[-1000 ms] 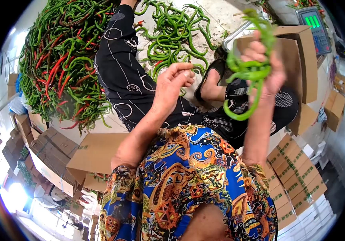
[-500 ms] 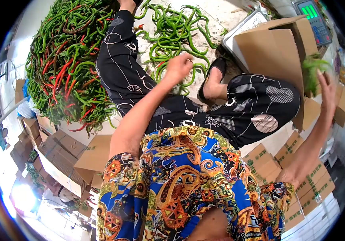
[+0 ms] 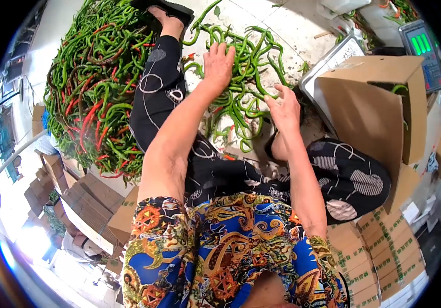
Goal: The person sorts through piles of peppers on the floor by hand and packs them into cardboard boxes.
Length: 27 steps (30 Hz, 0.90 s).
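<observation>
Long green chili peppers point(image 3: 254, 61) lie in a loose, tangled spread on the pale floor between my legs. My left hand point(image 3: 219, 66) is over the left side of this spread, its fingers stretched out and nothing visibly held. At the right edge of the same peppers, my right hand point(image 3: 285, 110) has its fingers apart, with the fingertips beside a pepper. A cardboard box point(image 3: 361, 110) stands to the right with its flaps up, and a few green peppers show inside.
A big heap of green and red peppers point(image 3: 94, 87) rises on the left beside my leg. The box rests by a scale platform point(image 3: 328, 64) with a lit display point(image 3: 420, 45). Flat cartons point(image 3: 385, 241) lie at lower right, and folded cardboard point(image 3: 89, 205) at lower left.
My right hand has come from the box, where it held green peppers, back left to the floor peppers and has let them go. My left hand has moved up and its fingers have spread.
</observation>
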Available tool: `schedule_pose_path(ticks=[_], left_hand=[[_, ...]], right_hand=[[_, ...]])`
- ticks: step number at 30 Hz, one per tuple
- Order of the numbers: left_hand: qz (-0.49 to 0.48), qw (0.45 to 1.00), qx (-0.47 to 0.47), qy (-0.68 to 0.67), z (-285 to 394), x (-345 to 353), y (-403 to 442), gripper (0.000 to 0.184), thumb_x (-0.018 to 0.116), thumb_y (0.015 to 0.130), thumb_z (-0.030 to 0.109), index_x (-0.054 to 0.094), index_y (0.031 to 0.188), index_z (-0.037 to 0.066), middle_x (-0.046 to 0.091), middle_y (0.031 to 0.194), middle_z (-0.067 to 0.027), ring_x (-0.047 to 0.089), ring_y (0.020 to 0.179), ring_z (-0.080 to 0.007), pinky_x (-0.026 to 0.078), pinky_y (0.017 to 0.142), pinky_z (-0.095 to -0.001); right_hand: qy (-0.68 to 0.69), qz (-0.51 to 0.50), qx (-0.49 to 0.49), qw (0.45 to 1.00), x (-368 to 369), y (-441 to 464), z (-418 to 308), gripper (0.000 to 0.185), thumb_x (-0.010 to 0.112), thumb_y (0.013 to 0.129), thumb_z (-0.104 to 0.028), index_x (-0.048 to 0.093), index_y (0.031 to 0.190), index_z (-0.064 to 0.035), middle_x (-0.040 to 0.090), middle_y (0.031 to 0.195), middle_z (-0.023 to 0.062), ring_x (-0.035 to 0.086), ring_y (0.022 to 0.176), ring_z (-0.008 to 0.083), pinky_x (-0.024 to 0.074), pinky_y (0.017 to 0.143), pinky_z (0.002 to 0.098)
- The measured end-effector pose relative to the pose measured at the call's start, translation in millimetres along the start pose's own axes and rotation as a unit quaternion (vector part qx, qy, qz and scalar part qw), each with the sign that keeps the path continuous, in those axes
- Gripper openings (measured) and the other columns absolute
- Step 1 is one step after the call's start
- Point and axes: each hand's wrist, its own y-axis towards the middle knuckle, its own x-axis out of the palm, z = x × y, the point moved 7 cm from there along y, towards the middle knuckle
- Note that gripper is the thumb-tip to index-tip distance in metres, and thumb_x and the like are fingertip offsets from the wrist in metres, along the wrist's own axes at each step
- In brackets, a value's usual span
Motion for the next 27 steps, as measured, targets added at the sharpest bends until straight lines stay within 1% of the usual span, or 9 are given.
schedule_pose_path(ticks=[4, 5, 7, 9, 14, 17, 21, 24, 27], left_hand=[[-0.059, 0.991, 0.081, 0.086, -21, 34, 25, 0.044, 0.058, 0.074, 0.004, 0.053, 0.117, 0.008, 0.047, 0.13, -0.0123, 0.039, 0.128, -0.0341, 0.035, 0.094, -0.0488], [-0.018, 0.987, 0.113, 0.117, -20, 36, 27, 0.033, 0.057, 0.074, 0.006, 0.057, 0.107, 0.006, 0.054, 0.117, -0.0131, 0.044, 0.12, -0.0324, 0.034, 0.094, -0.048], [-0.098, 0.981, 0.114, 0.125, -14, 48, 27, 0.024, 0.057, 0.074, 0.007, 0.059, 0.098, 0.007, 0.057, 0.104, -0.012, 0.047, 0.112, -0.0308, 0.035, 0.093, -0.0476], [-0.078, 0.979, 0.132, 0.137, -18, 54, 30, 0.012, 0.058, 0.073, 0.011, 0.06, 0.086, 0.009, 0.058, 0.085, -0.0091, 0.051, 0.095, -0.0283, 0.037, 0.087, -0.0464], [-0.246, 0.952, 0.177, 0.044, -12, 43, 11, 0.022, 0.058, 0.074, 0.01, 0.055, 0.095, 0.007, 0.058, 0.092, -0.012, 0.056, 0.09, -0.0304, 0.04, 0.077, -0.0462], [-0.379, 0.911, 0.161, -0.021, -19, 16, 22, 0.035, 0.056, 0.074, 0.006, 0.046, 0.107, 0.006, 0.057, 0.1, -0.0149, 0.058, 0.096, -0.0347, 0.043, 0.073, -0.0519], [-0.224, 0.963, 0.057, -0.138, -71, 15, 59, 0.032, 0.061, 0.072, 0.01, 0.049, 0.101, 0.003, 0.055, 0.093, -0.0229, 0.054, 0.093, -0.0431, 0.045, 0.08, -0.0471], [-0.133, 0.985, -0.049, -0.096, -121, 35, 74, 0.027, 0.064, 0.069, 0.012, 0.055, 0.092, 0.001, 0.057, 0.097, -0.023, 0.058, 0.091, -0.0417, 0.049, 0.078, -0.048], [-0.101, 0.989, -0.11, -0.007, -143, 52, 72, 0.023, 0.065, 0.07, 0.007, 0.057, 0.089, -0.001, 0.058, 0.097, -0.023, 0.059, 0.089, -0.0418, 0.049, 0.078, -0.0485]], right_hand=[[-0.109, -0.012, 0.039, 0.993, 48, 42, 45, 0.085, 0.078, 0.067, -0.022, 0.034, 0.134, 0.0066, 0.04, 0.134, 0.0273, 0.038, 0.124, 0.0421, 0.0322, 0.105, 0.0459], [-0.133, -0.013, 0.051, 0.99, 57, 49, 53, 0.088, 0.078, 0.066, -0.022, 0.032, 0.136, 0.0063, 0.038, 0.136, 0.0274, 0.036, 0.126, 0.0425, 0.0317, 0.105, 0.0474], [-0.153, -0.025, 0.063, 0.986, 57, 52, 58, 0.098, 0.08, 0.064, -0.019, 0.024, 0.141, 0.0045, 0.027, 0.144, 0.0273, 0.029, 0.131, 0.0428, 0.0295, 0.105, 0.0526], [-0.2, -0.014, 0.07, 0.977, 68, 62, 66, 0.099, 0.08, 0.063, -0.018, 0.023, 0.142, 0.0035, 0.026, 0.145, 0.0273, 0.028, 0.132, 0.0426, 0.029, 0.104, 0.0535], [-0.254, 0.004, 0.075, 0.964, 63, 72, 78, 0.11, 0.086, 0.06, -0.025, 0.019, 0.144, -0.001, 0.029, 0.144, 0.0228, 0.03, 0.13, 0.041, 0.0307, 0.102, 0.0539], [-0.261, 0.034, 0.01, 0.965, 64, 77, 67, 0.095, 0.077, 0.065, -0.014, 0.023, 0.142, 0.0028, 0.039, 0.129, 0.0217, 0.04, 0.117, 0.0376, 0.0328, 0.095, 0.0508], [-0.279, 0.045, -0.038, 0.959, 74, 77, 68, 0.077, 0.068, 0.068, -0.009, 0.033, 0.135, 0.0046, 0.052, 0.107, 0.0191, 0.05, 0.102, 0.0333, 0.0351, 0.087, 0.0476], [-0.278, -0.016, -0.008, 0.96, 77, 85, 70, 0.045, 0.068, 0.065, -0.01, 0.051, 0.105, 0.0005, 0.054, 0.103, 0.0201, 0.051, 0.101, 0.0338, 0.0345, 0.086, 0.0472], [-0.284, -0.004, -0.039, 0.958, 74, 85, 70, 0.035, 0.066, 0.065, -0.011, 0.051, 0.094, -0.0011, 0.057, 0.096, 0.0219, 0.055, 0.092, 0.0351, 0.0378, 0.081, 0.047]])
